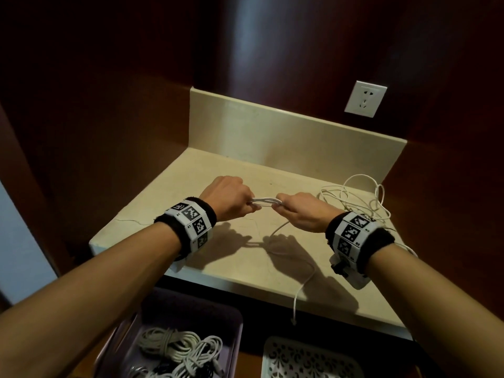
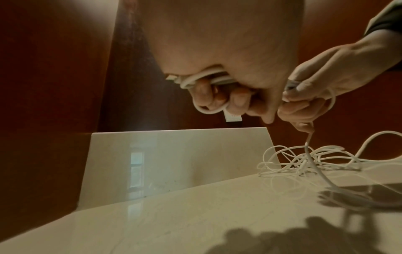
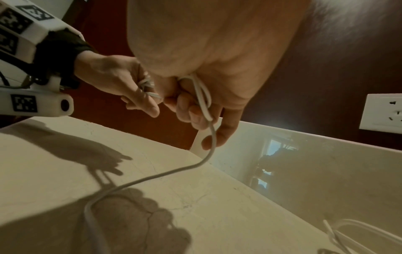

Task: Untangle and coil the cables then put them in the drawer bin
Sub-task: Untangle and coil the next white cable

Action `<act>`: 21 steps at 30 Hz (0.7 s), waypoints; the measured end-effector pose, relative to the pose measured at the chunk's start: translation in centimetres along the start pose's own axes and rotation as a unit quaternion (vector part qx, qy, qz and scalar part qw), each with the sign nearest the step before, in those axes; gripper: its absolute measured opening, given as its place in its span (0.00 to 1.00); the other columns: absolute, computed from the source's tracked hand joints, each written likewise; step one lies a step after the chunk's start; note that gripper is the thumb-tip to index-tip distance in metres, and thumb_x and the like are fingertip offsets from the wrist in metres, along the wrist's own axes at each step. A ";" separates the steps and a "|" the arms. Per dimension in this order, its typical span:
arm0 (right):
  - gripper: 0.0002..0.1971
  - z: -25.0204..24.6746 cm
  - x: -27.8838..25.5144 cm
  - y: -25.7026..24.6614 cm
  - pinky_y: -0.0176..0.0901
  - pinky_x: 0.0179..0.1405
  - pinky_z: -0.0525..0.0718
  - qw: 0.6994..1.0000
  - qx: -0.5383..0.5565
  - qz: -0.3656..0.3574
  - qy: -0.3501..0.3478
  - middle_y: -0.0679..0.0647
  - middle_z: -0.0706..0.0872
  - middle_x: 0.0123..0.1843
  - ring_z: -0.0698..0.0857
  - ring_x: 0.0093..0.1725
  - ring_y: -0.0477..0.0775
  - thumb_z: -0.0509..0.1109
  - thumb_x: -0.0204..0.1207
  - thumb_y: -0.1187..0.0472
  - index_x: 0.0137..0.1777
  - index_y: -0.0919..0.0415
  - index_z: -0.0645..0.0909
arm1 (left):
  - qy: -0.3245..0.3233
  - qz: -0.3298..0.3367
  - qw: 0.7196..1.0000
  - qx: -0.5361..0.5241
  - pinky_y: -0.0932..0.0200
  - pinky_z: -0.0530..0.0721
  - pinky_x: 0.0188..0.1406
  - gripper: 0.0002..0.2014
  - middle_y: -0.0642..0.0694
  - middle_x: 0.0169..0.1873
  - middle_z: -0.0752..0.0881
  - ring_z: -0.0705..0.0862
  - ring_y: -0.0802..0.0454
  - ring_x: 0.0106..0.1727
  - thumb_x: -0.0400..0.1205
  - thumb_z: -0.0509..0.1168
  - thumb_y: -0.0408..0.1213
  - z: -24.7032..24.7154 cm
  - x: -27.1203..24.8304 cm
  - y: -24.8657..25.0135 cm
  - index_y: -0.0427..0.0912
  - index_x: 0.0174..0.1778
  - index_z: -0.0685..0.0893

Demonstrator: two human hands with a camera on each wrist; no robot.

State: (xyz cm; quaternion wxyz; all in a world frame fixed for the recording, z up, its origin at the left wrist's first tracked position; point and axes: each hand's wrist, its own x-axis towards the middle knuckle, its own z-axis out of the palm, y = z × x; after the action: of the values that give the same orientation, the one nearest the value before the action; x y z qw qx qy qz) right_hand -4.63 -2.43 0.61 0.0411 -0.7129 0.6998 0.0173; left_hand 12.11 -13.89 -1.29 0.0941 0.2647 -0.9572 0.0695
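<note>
White cable [image 1: 264, 201] is gripped taut in short loops between curled left hand [image 1: 227, 197] and right hand [image 1: 301, 211] above the surface [image 1: 218, 170], evidently to form a coil.

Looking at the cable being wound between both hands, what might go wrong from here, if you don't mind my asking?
1. The loose tail of the white cable hangs over the counter edge; its weight might drag slack off.
2. It runs near the tangled pile, so pulling may snag that.
3. The folded loops, held by the left hand and right hand, could spring apart if either grip loosens.
</note>
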 end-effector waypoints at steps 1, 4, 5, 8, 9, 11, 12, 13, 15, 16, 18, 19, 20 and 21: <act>0.16 0.0 0.0 0.1 0.47 0.37 0.68 1.000 -0.012 0.000 0.007 0.52 0.76 0.34 0.75 0.36 0.58 0.51 0.88 0.46 0.52 0.58 0.71 | -0.004 0.011 1.000 0.001 0.56 0.70 0.43 0.21 0.47 0.46 0.81 0.74 0.50 0.46 0.85 0.55 0.59 -0.1 0.1 0.1 0.51 0.58 0.88; 0.18 -0.1 0.0 0.4 0.47 0.35 0.69 0.998 -0.048 0.013 0.029 0.53 0.76 0.35 0.75 0.36 0.58 0.54 0.85 0.41 0.51 0.57 0.72 | -0.022 0.025 0.999 -0.024 0.56 0.72 0.43 0.21 0.45 0.47 0.85 0.76 0.48 0.45 0.87 0.55 0.56 -0.4 0.3 0.4 0.47 0.58 0.87; 0.17 -0.2 0.0 0.5 0.46 0.35 0.69 0.997 -0.058 0.022 0.038 0.52 0.76 0.35 0.76 0.37 0.58 0.55 0.85 0.42 0.50 0.56 0.72 | -0.024 0.018 0.998 -0.047 0.55 0.72 0.40 0.20 0.44 0.43 0.86 0.77 0.48 0.41 0.87 0.56 0.55 -0.4 0.3 0.4 0.46 0.57 0.87; 0.15 -0.5 0.0 0.5 0.45 0.34 0.69 0.994 -0.066 0.066 0.060 0.53 0.77 0.35 0.76 0.38 0.57 0.58 0.85 0.44 0.49 0.55 0.77 | -0.020 0.014 0.995 -0.096 0.55 0.69 0.36 0.20 0.44 0.39 0.85 0.76 0.48 0.38 0.86 0.57 0.56 -0.4 0.3 0.6 0.46 0.56 0.85; 0.16 -0.6 0.0 0.5 0.45 0.34 0.69 0.992 -0.066 0.085 0.062 0.54 0.77 0.34 0.77 0.37 0.58 0.59 0.85 0.45 0.46 0.56 0.78 | -0.021 0.021 0.994 -0.103 0.55 0.70 0.36 0.21 0.43 0.40 0.85 0.76 0.47 0.37 0.85 0.56 0.58 -0.5 0.3 0.8 0.45 0.56 0.83; 0.19 -0.7 0.1 0.5 0.44 0.33 0.70 0.989 -0.064 0.124 0.053 0.53 0.76 0.31 0.77 0.36 0.59 0.60 0.84 0.45 0.39 0.58 0.77 | -0.027 0.040 0.992 -0.118 0.53 0.70 0.35 0.24 0.42 0.37 0.83 0.76 0.44 0.36 0.85 0.52 0.61 -0.6 0.1 1.3 0.43 0.54 0.80; 0.21 -0.7 0.2 0.6 0.44 0.32 0.70 0.988 -0.056 0.140 0.045 0.53 0.75 0.29 0.77 0.34 0.58 0.60 0.84 0.44 0.36 0.59 0.75 | -0.032 0.046 0.990 -0.131 0.52 0.69 0.34 0.25 0.43 0.35 0.81 0.76 0.44 0.35 0.85 0.50 0.61 -0.8 0.0 1.6 0.43 0.53 0.79; 0.24 -0.7 0.2 0.6 0.44 0.29 0.69 0.987 -0.045 0.152 0.038 0.52 0.75 0.28 0.76 0.31 0.56 0.60 0.84 0.42 0.33 0.59 0.73 | -0.040 0.049 0.987 -0.150 0.52 0.68 0.34 0.24 0.46 0.33 0.78 0.75 0.45 0.34 0.86 0.48 0.61 -1.0 -0.1 1.9 0.43 0.51 0.77; 0.27 -0.8 0.3 0.8 0.45 0.25 0.66 0.986 -0.032 0.160 0.036 0.53 0.74 0.27 0.72 0.28 0.53 0.58 0.83 0.38 0.28 0.57 0.69 | -0.054 0.051 0.978 -0.195 0.51 0.68 0.34 0.22 0.49 0.30 0.75 0.73 0.50 0.32 0.88 0.43 0.57 -1.4 -0.2 2.2 0.46 0.47 0.75; 0.28 -0.8 0.3 0.9 0.45 0.24 0.64 0.986 -0.028 0.157 0.037 0.53 0.74 0.27 0.72 0.28 0.54 0.58 0.83 0.37 0.28 0.56 0.69 | -0.059 0.054 0.976 -0.202 0.52 0.69 0.34 0.21 0.49 0.30 0.75 0.73 0.51 0.31 0.89 0.42 0.54 -1.6 -0.2 2.3 0.47 0.45 0.74; 0.26 -1.0 0.0 1.1 0.46 0.26 0.65 0.989 -0.003 0.145 0.037 0.53 0.76 0.28 0.73 0.30 0.55 0.59 0.82 0.37 0.30 0.56 0.73 | -0.066 0.058 0.981 -0.174 0.50 0.69 0.34 0.19 0.45 0.30 0.76 0.73 0.47 0.31 0.90 0.40 0.51 -1.6 -0.2 2.3 0.49 0.40 0.70; 0.24 -1.0 -0.2 1.3 0.46 0.28 0.66 0.990 0.015 0.133 0.033 0.53 0.77 0.29 0.74 0.32 0.55 0.60 0.82 0.38 0.33 0.57 0.76 | -0.067 0.056 0.985 -0.151 0.50 0.69 0.33 0.18 0.44 0.29 0.75 0.72 0.45 0.30 0.90 0.41 0.50 -1.6 -0.2 2.2 0.51 0.38 0.68; 0.23 -1.0 -0.4 1.5 0.47 0.31 0.69 0.992 0.031 0.120 0.025 0.53 0.80 0.32 0.77 0.34 0.56 0.60 0.83 0.40 0.38 0.57 0.78 | -0.065 0.051 0.988 -0.134 0.50 0.69 0.32 0.18 0.44 0.28 0.75 0.72 0.45 0.30 0.90 0.41 0.49 -1.4 -0.2 2.0 0.51 0.36 0.66; 0.21 -1.0 -0.7 1.7 0.48 0.35 0.73 0.993 0.041 0.111 0.017 0.54 0.83 0.36 0.79 0.37 0.57 0.59 0.84 0.41 0.43 0.58 0.79 | -0.062 0.045 0.989 -0.123 0.50 0.69 0.31 0.19 0.44 0.28 0.74 0.71 0.45 0.29 0.90 0.41 0.49 -1.3 -0.1 1.8 0.50 0.35 0.65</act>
State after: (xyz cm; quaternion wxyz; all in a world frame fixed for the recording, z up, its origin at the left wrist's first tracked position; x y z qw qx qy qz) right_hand -6.41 -1.85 1.65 0.0564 -0.6291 0.7751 -0.0192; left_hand 11.47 -12.06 -0.20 0.0635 0.2119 -0.9733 -0.0613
